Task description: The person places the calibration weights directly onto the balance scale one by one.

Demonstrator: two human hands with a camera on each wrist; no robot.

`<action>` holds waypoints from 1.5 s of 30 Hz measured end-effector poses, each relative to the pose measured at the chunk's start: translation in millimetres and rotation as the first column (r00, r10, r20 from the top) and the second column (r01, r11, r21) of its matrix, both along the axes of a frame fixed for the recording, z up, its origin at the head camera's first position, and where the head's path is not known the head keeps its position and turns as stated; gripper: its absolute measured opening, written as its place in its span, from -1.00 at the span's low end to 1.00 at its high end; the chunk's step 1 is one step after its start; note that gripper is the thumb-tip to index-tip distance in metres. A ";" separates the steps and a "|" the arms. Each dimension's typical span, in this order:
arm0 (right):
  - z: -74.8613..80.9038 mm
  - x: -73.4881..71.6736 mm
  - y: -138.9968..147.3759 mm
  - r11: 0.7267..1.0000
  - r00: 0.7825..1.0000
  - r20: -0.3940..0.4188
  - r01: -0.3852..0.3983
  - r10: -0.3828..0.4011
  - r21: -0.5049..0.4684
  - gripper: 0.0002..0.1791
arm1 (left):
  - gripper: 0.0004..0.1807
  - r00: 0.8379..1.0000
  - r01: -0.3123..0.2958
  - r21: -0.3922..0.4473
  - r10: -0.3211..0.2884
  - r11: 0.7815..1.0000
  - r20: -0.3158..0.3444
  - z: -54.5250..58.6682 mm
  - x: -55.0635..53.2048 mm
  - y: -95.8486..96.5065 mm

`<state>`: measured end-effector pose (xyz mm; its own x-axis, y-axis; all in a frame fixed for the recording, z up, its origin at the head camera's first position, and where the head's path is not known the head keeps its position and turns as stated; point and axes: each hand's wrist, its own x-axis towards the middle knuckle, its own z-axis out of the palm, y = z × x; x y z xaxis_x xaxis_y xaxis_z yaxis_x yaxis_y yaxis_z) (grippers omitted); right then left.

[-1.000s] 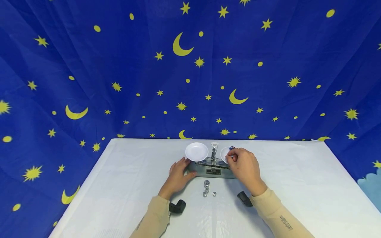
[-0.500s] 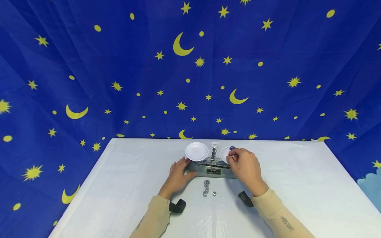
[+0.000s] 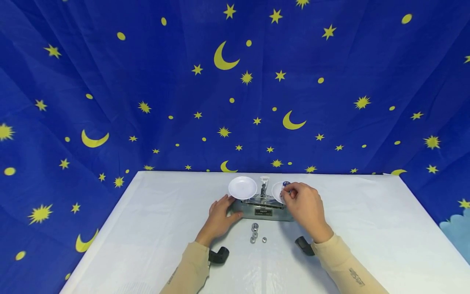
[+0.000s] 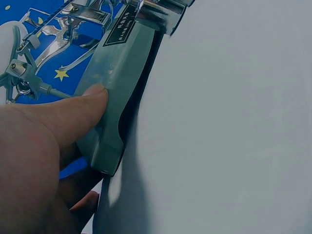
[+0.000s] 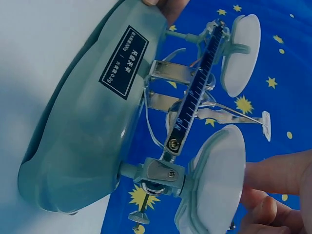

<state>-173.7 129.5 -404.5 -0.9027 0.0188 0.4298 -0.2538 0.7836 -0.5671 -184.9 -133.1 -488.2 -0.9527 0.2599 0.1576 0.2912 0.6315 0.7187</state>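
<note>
A green-grey two-pan balance scale [image 3: 242, 210] stands near the middle of the table. My left hand [image 3: 219, 220] grips the left end of its base; the left wrist view shows the thumb [image 4: 92, 100] on the front face and fingers round the end. My right hand [image 3: 304, 206] is at the right pan [image 3: 277, 191], thumb and index finger close together over its edge. A small round blue thing [image 3: 286, 184] with white marks shows just beyond those fingertips. In the right wrist view the fingers [image 5: 278, 175] are partly behind the pan; I cannot tell whether they pinch anything.
The left pan [image 3: 242, 188] holds nothing visible. Several silver weights [image 3: 255, 231] stand on the white table [image 3: 158, 228] in front of the scale, with one small weight [image 3: 264, 240] apart. A blue curtain [image 3: 169, 81] with moons and stars hangs behind.
My right hand has drawn slightly to the right, and its fingertips have shifted a little off the right pan. The left hand and the weights on the table have not moved.
</note>
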 end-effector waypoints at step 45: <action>-5.0 25.2 -25.8 0.968 0.990 0.026 -0.132 0.140 -0.212 -0.93 | -0.34 1.000 0.009 0.001 -0.009 1.000 -0.005 -0.6 -0.7 -0.3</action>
